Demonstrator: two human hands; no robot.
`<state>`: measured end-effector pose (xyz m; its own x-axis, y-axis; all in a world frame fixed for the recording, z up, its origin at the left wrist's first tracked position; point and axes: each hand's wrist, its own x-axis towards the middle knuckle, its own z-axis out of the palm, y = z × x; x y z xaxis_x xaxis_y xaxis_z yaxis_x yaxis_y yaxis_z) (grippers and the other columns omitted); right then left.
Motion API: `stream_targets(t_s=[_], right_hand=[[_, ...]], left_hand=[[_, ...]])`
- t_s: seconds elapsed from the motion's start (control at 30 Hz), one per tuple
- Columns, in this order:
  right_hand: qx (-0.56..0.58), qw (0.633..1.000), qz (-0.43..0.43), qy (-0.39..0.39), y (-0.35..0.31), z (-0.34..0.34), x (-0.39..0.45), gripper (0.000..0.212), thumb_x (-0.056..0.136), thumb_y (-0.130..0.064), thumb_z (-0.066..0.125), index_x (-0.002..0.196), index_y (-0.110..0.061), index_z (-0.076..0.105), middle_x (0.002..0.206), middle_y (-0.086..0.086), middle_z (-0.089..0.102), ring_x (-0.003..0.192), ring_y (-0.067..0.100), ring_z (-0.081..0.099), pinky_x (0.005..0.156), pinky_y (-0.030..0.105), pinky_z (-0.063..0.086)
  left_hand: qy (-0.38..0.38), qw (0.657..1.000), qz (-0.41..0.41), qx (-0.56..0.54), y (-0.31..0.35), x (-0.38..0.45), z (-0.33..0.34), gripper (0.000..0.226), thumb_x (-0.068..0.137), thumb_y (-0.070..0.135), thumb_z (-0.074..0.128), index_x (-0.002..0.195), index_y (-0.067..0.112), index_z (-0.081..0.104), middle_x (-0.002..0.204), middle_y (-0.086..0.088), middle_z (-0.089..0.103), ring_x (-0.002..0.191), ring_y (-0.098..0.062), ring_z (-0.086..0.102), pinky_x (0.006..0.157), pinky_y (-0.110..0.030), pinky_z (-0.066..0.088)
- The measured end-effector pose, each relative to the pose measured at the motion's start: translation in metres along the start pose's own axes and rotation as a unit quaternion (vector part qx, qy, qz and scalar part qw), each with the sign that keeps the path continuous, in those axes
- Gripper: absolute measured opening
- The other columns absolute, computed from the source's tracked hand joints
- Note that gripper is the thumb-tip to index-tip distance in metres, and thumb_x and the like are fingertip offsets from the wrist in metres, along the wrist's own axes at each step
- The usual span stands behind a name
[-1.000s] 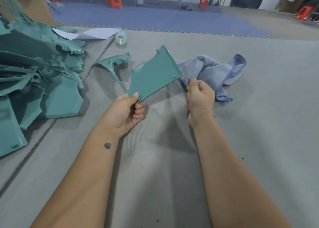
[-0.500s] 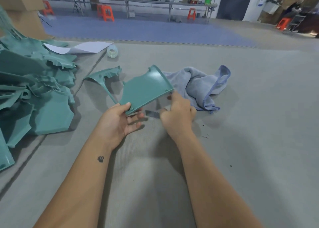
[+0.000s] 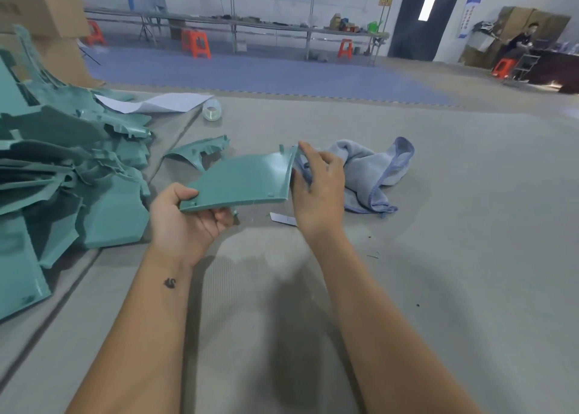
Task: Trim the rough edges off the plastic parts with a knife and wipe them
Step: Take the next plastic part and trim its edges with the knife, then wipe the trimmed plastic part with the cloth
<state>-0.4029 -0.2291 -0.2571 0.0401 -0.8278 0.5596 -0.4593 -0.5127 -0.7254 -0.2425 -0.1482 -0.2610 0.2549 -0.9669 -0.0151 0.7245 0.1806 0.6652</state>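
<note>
Teal plastic part [image 3: 241,183] held flat above the desk [image 3: 470,257], long axis 8-to-2 o'clock | left hand [image 3: 185,222] grips its near corner | right hand [image 3: 318,188], fingers relaxed, touches far edge | cloth [image 3: 372,169] at 2 o'clock, nearest right hand.

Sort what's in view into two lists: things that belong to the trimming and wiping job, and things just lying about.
Job:
- teal fan-shaped plastic panel, gripped by the left hand, right hand at its edge
- small grey knife blade on the mat
- grey-blue cloth
- heap of teal plastic parts

Lying about:
- white paper sheet
- clear tape roll
- brown cardboard box
</note>
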Motion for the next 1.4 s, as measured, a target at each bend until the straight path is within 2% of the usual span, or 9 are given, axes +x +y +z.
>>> stream_targets(t_s=[0.17,0.37,0.53,0.67,0.8,0.87,1.03,1.27,1.4], right_hand=[[-0.067,0.995,-0.075,0.008,-0.027,-0.009,0.018,0.025,0.092,-0.023,0.063,0.116,-0.017,0.062,0.123,0.006,0.052,0.108,0.025,0.05,0.086,0.039,0.044],[-0.21,0.954,-0.213,0.002,-0.056,-0.017,0.028,0.016,0.1,-0.025,0.047,0.098,-0.011,0.053,0.081,0.0,0.052,0.076,0.028,0.045,0.064,0.039,0.029],[0.06,0.997,0.043,-0.028,-0.059,-0.007,0.029,0.007,0.1,-0.016,0.041,0.094,-0.016,0.042,0.071,-0.002,0.052,0.061,0.019,0.045,0.052,0.03,0.037],[0.313,0.894,0.317,-0.05,-0.044,0.018,0.013,0.022,0.1,-0.002,0.035,0.111,0.001,0.054,0.074,0.009,0.055,0.054,0.017,0.051,0.045,0.021,0.044],[0.368,0.821,0.436,-0.016,-0.031,0.039,-0.006,0.026,0.097,0.003,0.04,0.118,0.011,0.054,0.076,0.015,0.058,0.057,0.021,0.054,0.056,0.027,0.049],[0.324,0.847,0.422,-0.002,-0.023,0.042,-0.011,0.021,0.097,-0.001,0.045,0.111,0.007,0.058,0.082,0.014,0.061,0.064,0.021,0.059,0.065,0.03,0.051],[0.094,0.954,0.277,-0.061,-0.015,0.027,-0.01,0.022,0.092,-0.014,0.052,0.071,-0.016,0.053,0.067,-0.004,0.057,0.068,0.018,0.055,0.062,0.03,0.04],[-0.124,0.979,0.144,-0.076,-0.016,0.008,-0.001,0.037,0.096,-0.024,0.039,0.06,-0.018,0.036,0.06,-0.003,0.044,0.053,0.011,0.037,0.048,0.031,0.021],[-0.194,0.977,0.092,-0.017,-0.008,0.001,-0.001,0.031,0.095,-0.024,0.039,0.071,-0.011,0.051,0.072,0.004,0.055,0.074,0.028,0.052,0.062,0.036,0.034]], left_hand=[[-0.038,0.994,0.011,-0.098,-0.002,-0.004,-0.005,0.032,0.068,0.027,0.042,0.065,0.01,0.069,0.069,-0.003,0.056,0.052,-0.014,0.041,0.052,-0.021,0.035],[-0.034,0.99,0.027,-0.133,-0.007,0.006,-0.016,0.074,0.091,0.066,0.012,0.096,0.014,0.064,0.092,-0.01,0.063,0.082,-0.025,0.061,0.078,-0.037,0.046],[0.012,1.0,-0.001,0.023,-0.012,0.01,-0.009,0.052,0.096,0.055,0.03,0.102,0.014,0.062,0.101,-0.009,0.068,0.09,-0.024,0.065,0.079,-0.036,0.053],[0.03,0.984,-0.03,0.171,-0.029,0.008,0.013,0.035,0.101,0.039,0.038,0.11,0.011,0.057,0.098,-0.009,0.066,0.079,-0.02,0.068,0.066,-0.031,0.058],[0.036,0.929,-0.034,0.367,-0.052,0.003,0.028,0.021,0.098,0.028,0.049,0.09,0.019,0.065,0.068,0.004,0.063,0.052,-0.007,0.058,0.048,-0.017,0.045],[0.037,0.887,-0.025,0.459,-0.054,0.003,0.026,0.014,0.096,0.02,0.052,0.09,0.017,0.064,0.061,0.004,0.058,0.049,-0.009,0.052,0.048,-0.02,0.039],[-0.02,0.874,-0.046,0.483,-0.051,-0.001,0.028,0.018,0.096,0.009,0.05,0.092,0.002,0.065,0.058,-0.008,0.062,0.049,-0.021,0.055,0.048,-0.025,0.043],[-0.06,0.849,-0.053,0.523,-0.051,0.0,0.03,0.041,0.098,0.017,0.049,0.058,0.011,0.06,0.054,-0.006,0.059,0.044,-0.017,0.049,0.047,-0.023,0.039],[-0.047,0.864,-0.055,0.497,-0.055,0.004,0.029,0.041,0.1,0.011,0.043,0.062,0.01,0.059,0.057,-0.006,0.056,0.041,-0.014,0.042,0.05,-0.024,0.039]])
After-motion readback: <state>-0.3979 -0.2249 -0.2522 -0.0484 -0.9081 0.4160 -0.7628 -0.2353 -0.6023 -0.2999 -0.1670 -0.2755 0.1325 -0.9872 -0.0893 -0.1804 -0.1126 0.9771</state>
